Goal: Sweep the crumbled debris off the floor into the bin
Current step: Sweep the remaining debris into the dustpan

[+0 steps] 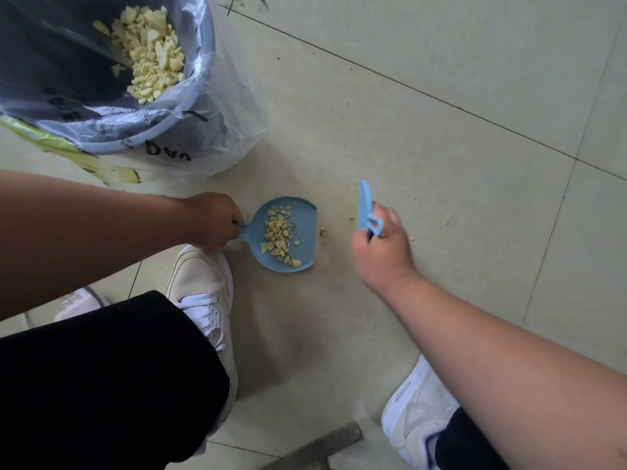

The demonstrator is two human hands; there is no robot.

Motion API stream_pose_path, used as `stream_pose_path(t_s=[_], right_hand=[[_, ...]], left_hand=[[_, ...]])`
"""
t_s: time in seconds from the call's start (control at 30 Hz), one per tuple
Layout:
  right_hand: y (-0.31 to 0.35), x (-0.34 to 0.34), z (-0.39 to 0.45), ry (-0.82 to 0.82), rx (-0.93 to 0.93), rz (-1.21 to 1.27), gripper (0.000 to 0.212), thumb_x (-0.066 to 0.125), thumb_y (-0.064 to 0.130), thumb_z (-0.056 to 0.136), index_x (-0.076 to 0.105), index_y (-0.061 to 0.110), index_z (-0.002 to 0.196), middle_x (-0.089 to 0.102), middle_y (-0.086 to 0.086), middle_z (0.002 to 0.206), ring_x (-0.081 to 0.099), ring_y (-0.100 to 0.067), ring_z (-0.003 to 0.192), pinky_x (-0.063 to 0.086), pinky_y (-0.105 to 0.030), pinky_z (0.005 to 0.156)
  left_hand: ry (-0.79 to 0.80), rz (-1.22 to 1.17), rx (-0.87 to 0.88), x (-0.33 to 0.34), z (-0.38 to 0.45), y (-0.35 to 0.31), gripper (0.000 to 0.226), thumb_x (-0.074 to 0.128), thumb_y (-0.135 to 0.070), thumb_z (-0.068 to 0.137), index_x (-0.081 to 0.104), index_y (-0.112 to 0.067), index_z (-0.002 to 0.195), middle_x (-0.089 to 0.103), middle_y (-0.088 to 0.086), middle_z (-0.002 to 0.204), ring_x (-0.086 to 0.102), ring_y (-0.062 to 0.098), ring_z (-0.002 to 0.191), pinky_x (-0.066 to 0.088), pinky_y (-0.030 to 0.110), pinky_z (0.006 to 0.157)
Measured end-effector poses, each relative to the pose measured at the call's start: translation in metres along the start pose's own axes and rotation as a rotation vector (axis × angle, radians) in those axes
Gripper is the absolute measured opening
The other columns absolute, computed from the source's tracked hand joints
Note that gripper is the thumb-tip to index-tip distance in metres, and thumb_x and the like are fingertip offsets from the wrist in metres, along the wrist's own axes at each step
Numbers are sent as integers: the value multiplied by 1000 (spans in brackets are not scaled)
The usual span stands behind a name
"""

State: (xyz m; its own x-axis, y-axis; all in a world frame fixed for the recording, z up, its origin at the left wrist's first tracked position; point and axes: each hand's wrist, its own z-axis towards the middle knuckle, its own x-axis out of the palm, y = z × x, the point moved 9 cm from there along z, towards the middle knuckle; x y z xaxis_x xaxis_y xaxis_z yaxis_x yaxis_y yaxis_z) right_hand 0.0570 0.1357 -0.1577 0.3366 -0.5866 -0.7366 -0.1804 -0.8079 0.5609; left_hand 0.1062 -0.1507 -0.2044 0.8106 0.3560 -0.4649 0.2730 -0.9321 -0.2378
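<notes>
Bin (203, 106): already holds a heap of yellow crumbs.
Dustpan (302, 228): loaded — my left hand (213, 220) grips its handle.
Brush (364, 206): clasped in my right hand (383, 245).
Left: a few crumbs (321, 230) at the pan's lip — then, I judge, tipping out.

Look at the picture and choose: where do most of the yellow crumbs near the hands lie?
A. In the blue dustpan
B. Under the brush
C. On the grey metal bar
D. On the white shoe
A: the crumbs are heaped inside the dustpan, which the left hand holds by its handle.
</notes>
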Motion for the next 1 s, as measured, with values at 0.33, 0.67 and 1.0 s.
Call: stream_pose_path(t_s=[0.33, 0.67, 1.0], right_hand=[[-37, 4, -6, 100, 66, -156, 11, 55, 6, 82, 52, 7, 92, 50, -12, 99, 47, -29, 78, 32, -33, 69], [18, 78, -34, 317, -52, -29, 39, 54, 19, 89, 56, 14, 127, 48, -2, 113, 57, -25, 92, 50, -34, 83], [28, 47, -28, 275, -170, 92, 14, 53, 12, 83, 55, 24, 90, 49, 2, 94, 50, -17, 76, 43, -24, 69]], left_hand=[[60, -76, -20, 2, -5, -1, 30, 56, -29, 98, 80, -13, 90, 80, 3, 72, 78, 21, 56, 56, 20, 46], [115, -97, -33, 17, -5, -13, 34, 48, -22, 95, 78, -9, 87, 81, 7, 70, 78, 19, 55, 57, 20, 56], [50, -158, 6, 17, 3, -6, 31, 53, -18, 98, 77, -7, 82, 80, 8, 72, 78, 24, 59, 64, 29, 66]])
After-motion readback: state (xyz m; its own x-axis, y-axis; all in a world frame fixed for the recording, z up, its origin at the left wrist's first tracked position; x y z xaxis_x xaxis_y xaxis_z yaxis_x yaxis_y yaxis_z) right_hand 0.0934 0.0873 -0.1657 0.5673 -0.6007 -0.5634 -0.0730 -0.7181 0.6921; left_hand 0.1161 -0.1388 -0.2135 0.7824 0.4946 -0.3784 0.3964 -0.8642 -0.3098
